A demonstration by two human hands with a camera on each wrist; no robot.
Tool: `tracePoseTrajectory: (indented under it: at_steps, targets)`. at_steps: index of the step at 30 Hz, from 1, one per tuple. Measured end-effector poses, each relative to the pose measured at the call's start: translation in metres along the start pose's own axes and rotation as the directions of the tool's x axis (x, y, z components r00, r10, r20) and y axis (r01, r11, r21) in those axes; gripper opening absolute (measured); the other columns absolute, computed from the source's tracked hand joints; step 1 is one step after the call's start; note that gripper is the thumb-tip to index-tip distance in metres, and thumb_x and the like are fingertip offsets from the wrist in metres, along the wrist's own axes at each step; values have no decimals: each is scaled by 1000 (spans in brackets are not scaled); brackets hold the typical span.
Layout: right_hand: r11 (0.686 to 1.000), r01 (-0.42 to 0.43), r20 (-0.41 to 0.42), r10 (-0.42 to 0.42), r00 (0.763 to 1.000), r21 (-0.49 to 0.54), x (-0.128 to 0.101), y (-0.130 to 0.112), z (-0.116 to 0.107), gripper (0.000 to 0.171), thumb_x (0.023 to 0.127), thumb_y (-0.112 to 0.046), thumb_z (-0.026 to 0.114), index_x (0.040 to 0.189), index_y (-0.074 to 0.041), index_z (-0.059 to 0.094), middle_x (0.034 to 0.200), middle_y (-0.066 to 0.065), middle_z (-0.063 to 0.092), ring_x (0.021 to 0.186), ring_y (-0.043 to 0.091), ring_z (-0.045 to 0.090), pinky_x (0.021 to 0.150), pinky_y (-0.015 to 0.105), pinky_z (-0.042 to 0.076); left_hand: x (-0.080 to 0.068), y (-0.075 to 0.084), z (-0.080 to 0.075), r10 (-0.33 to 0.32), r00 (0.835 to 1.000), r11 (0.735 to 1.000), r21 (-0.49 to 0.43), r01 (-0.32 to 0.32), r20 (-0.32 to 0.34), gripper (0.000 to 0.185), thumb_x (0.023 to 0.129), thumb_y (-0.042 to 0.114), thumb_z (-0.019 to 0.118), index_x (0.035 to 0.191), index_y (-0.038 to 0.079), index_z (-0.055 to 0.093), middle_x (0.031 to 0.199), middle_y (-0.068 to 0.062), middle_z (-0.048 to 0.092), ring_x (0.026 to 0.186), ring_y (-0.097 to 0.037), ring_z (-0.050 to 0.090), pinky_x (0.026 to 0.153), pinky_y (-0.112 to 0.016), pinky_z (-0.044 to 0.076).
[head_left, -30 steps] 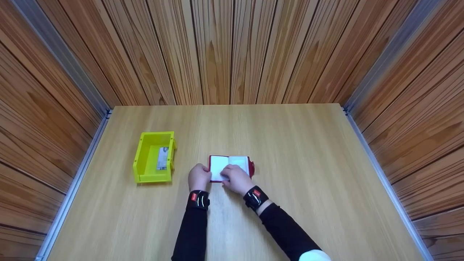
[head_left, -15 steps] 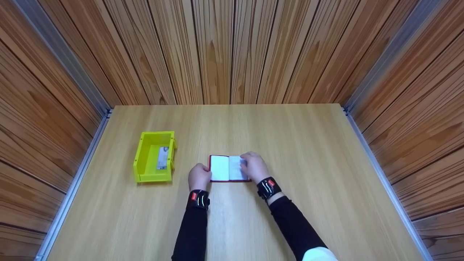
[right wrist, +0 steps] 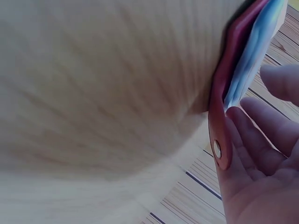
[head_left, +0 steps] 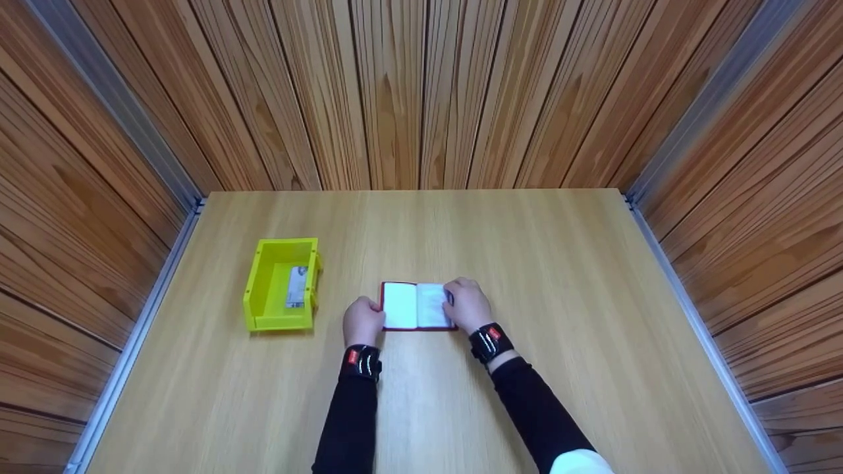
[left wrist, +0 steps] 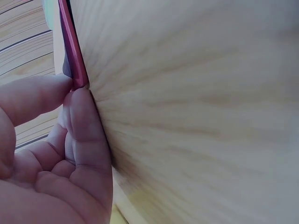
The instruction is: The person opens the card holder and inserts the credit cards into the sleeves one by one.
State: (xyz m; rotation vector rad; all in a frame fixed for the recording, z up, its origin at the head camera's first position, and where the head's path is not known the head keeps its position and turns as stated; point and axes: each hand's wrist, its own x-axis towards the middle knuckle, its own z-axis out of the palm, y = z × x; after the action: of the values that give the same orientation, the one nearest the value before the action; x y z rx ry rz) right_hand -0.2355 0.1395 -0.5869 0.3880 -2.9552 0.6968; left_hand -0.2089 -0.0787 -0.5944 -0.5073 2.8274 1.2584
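A small notebook (head_left: 400,306) with a red cover and white pages lies spread on the wooden table. My left hand (head_left: 361,321) pinches the left edge of its cover between thumb and index finger; in the left wrist view that red cover edge (left wrist: 74,51) sits between the two. At the right edge of the pages is my right hand (head_left: 470,307), its fingertips right at the page edges. The right wrist view has the thumb standing apart from the fingers. There, a red strap with a metal snap (right wrist: 219,140) hangs from the cover beside the fingers.
A yellow-green plastic bin (head_left: 280,324) stands on the table (head_left: 560,296), left of the notebook, with a pale label on its inner right side. Wood-plank walls (head_left: 395,99) enclose the back and both sides, with metal strips along the table's side edges.
My right hand has moved from the middle of the notebook to its right edge, then slightly farther right. My left hand keeps its hold on the left edge.
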Motion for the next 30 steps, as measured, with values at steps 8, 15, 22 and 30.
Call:
tracePoseTrajectory:
  at_steps: [8,15,22,30]
  targets:
    - [999,-39,41,39,998,3,0,0,-1,36,86,-11,74,119,2,67,120,19,61,113,37,56,100,45,44,0,1,0,-21,1000,1000,-15,21,6,4,79,5,68,82,3,66,84,-9,67,83,-31,62,78,-45,48]
    - [999,-33,42,33,999,-7,0,0,1,36,87,-11,73,120,2,67,119,18,61,111,36,56,97,45,45,1,1,0,-20,1000,1000,-20,20,8,4,80,4,69,82,3,66,83,-9,67,82,-31,62,78,-45,48]
    - [1000,9,-1,-9,1000,-29,-1,1,4,31,85,-9,74,114,1,70,113,17,62,104,35,58,91,45,48,-1,1,-1,-2,1000,1000,-18,2,7,4,81,5,68,82,2,67,83,-10,68,83,-32,63,78,-45,48]
    - [999,16,-6,-16,1000,-34,-1,0,4,31,86,-12,73,114,1,70,113,16,62,104,35,57,91,45,48,-2,1,-1,-2,1000,1000,-16,2,11,4,81,6,68,82,2,66,83,-10,68,83,-32,63,77,-45,48]
